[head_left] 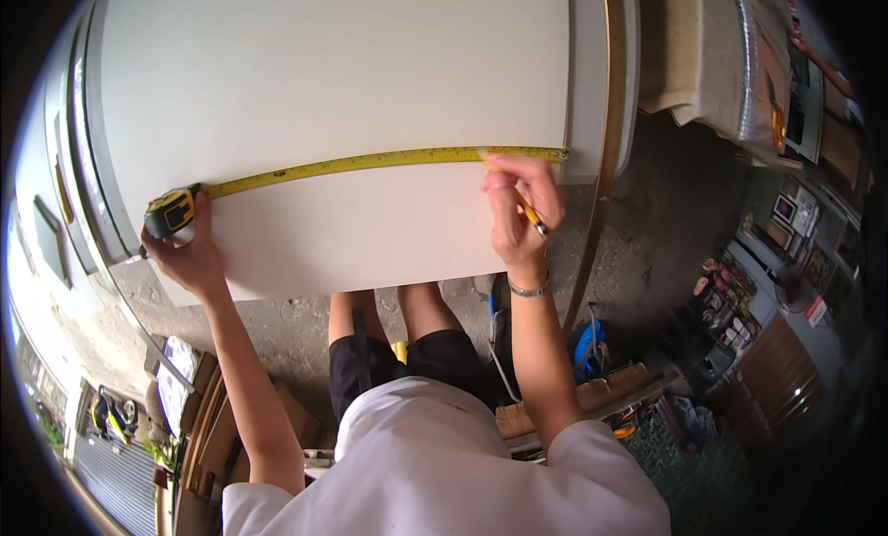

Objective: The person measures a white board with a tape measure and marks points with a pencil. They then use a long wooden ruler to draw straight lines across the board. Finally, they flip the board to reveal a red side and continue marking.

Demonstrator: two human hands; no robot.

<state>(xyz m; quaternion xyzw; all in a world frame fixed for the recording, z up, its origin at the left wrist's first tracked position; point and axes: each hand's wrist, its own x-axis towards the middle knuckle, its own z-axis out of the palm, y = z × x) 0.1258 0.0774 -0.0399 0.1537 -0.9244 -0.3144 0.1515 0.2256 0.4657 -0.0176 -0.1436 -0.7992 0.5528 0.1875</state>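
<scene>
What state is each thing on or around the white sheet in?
Left hand: closed on the tape case.
Right hand: closed on the pencil.
Tape blade: extended across the white sheet.
Tape case: held, blade out.
Pencil: held, slanted.
White sheet: lying flat.
Metal band: worn on the right wrist.

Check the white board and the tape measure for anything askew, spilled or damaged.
Nothing stands out. The white board shows no spill or break, and the yellow blade lies across it, its slight bow likely just fisheye bending. The left hand holds the tape measure case; the right hand holds a pencil by the blade.
</scene>
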